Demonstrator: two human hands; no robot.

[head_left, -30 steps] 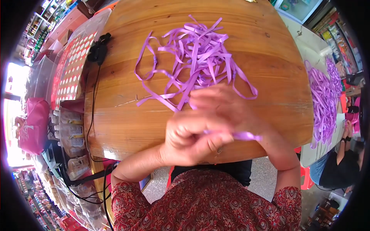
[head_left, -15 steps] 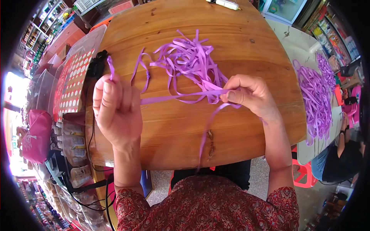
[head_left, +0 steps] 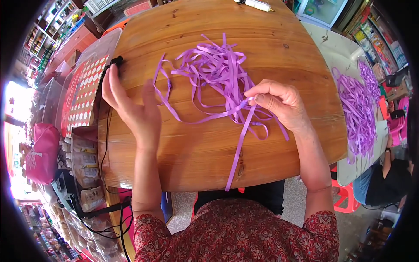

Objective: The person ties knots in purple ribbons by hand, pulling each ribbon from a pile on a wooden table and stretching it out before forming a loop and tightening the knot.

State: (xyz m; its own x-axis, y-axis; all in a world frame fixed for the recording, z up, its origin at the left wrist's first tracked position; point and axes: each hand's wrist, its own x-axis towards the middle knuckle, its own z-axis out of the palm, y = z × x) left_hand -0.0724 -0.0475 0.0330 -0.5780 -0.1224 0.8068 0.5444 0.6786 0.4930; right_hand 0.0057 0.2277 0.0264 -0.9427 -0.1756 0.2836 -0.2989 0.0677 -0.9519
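Head view, one item in hand: we record a purple ribbon, narrow and flat, with a soft sheen and a small, tight knot close to the fingertips. It is at the right-hand side of the loose heap, above the wooden table; one straight length slants down toward the near edge.

Right hand: thumb and forefinger pinching the ribbon beside its knot. Left hand: spread, fingers raised, nothing visible in its grasp, near the table's left side.

Heap of ribbons: same purple, tangled, loops crossing, paler where light catches the folds; we note several darker knots and a few free ends pointing away from the person. One strand curves out leftward, then back toward the right hand. Where each strand begins, we cannot tell.

Further lot: second purple pile, on a pale table at right.

Adjacent: dotted card, red with white spots, at left.
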